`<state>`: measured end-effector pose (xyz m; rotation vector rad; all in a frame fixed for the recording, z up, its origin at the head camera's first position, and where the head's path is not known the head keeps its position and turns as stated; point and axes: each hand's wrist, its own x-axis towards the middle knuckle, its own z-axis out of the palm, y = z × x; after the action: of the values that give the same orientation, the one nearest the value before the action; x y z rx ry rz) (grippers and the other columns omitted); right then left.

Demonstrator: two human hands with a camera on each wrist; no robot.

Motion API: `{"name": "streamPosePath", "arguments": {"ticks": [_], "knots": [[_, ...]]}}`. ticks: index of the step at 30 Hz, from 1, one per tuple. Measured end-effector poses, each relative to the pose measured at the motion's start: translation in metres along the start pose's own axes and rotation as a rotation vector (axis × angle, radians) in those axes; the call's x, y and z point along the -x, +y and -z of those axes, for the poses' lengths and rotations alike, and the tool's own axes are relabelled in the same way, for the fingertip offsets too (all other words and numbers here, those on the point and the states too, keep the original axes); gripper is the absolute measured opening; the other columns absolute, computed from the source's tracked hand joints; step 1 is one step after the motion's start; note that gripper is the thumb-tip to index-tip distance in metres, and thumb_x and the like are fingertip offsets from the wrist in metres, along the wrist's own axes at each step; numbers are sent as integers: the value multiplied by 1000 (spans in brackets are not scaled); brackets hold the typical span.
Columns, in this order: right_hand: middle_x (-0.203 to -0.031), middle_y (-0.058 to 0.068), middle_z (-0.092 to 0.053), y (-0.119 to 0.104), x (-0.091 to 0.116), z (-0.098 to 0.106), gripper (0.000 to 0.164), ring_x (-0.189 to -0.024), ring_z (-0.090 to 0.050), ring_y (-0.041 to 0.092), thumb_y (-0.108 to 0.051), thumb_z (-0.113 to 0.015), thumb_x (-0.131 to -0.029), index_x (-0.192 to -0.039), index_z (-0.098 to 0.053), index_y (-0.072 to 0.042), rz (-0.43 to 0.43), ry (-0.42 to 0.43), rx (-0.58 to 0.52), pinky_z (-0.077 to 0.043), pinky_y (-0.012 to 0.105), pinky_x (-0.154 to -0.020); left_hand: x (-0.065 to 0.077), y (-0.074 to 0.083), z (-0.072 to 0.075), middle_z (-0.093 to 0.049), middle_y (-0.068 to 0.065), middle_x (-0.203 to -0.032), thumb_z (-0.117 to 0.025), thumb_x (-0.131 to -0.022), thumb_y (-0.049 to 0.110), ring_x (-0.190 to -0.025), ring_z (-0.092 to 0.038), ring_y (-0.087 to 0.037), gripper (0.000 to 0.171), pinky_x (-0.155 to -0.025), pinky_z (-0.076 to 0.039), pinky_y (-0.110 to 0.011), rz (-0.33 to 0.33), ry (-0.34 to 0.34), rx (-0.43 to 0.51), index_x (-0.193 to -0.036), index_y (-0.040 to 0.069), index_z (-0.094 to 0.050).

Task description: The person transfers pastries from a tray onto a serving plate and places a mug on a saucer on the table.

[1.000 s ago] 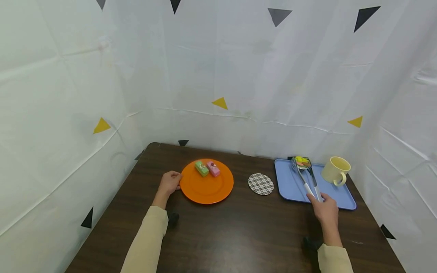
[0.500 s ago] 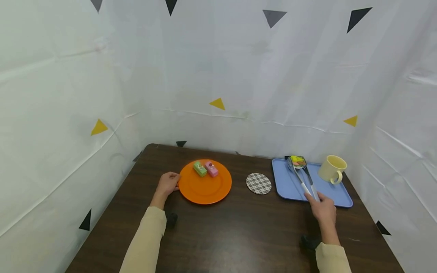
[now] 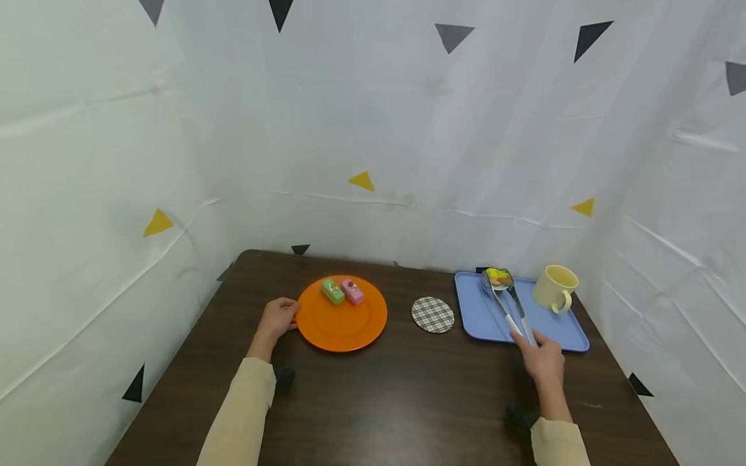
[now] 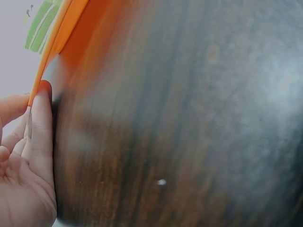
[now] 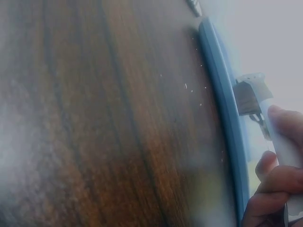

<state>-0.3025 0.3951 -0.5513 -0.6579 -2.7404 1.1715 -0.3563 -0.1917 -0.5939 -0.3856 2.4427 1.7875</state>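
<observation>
At the left of the table my left hand (image 3: 276,318) pinches the rim of an orange plate (image 3: 344,330). In the left wrist view, the plate edge (image 4: 47,52) runs between thumb and finger. A green toy cake (image 3: 333,292) and a pink toy cake (image 3: 352,292) lie on the plate. Over at the right, my right hand (image 3: 544,362) grips tongs (image 3: 513,323) by their white handles. Their metal ends reach over a blue tray (image 3: 559,333), on either side of a small round food piece (image 3: 498,276) with a yellow and pink top.
A pale yellow mug (image 3: 550,288) stands at the tray's right end. Between plate and tray lies a round checked coaster (image 3: 432,315). White curtains (image 3: 408,129) with coloured triangles rise behind the brown table (image 3: 408,401) and on both sides.
Everything has shifted slightly left in the head view as the camera turned. Both hands keep their hold, and the tongs stay at the food piece on the tray.
</observation>
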Motion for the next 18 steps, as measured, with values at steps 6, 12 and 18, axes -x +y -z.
{"name": "streamPosePath", "arguments": {"ticks": [6, 12, 18], "knots": [[-156, 36, -47, -2, 1, 0, 87, -123, -49, 45, -62, -64, -101, -163, -43, -4, -28, -15, -27, -45, 62, -104, 6, 5, 1, -65, -23, -130, -54, -115, 26, -94, -67, -18, 41, -79, -63, -23, -8, -2, 5, -142, -4, -59], [-154, 34, -49, -7, 5, -1, 85, -122, -49, 44, -60, -65, -103, -162, -44, -3, 7, -11, -66, -45, 60, -102, 7, 5, 1, -64, -24, -129, -54, -115, 26, -94, -67, -19, 41, -80, -63, -24, -23, 8, 7, -142, -5, -59], [-152, 33, -51, -15, 13, 1, 83, -120, -50, 43, -58, -65, -103, -162, -45, -2, 36, -19, -68, -45, 57, -98, 3, 1, 1, -64, -24, -130, -54, -114, 26, -95, -68, -19, 42, -79, -64, -24, -8, -5, 16, -142, -5, -58]]}}
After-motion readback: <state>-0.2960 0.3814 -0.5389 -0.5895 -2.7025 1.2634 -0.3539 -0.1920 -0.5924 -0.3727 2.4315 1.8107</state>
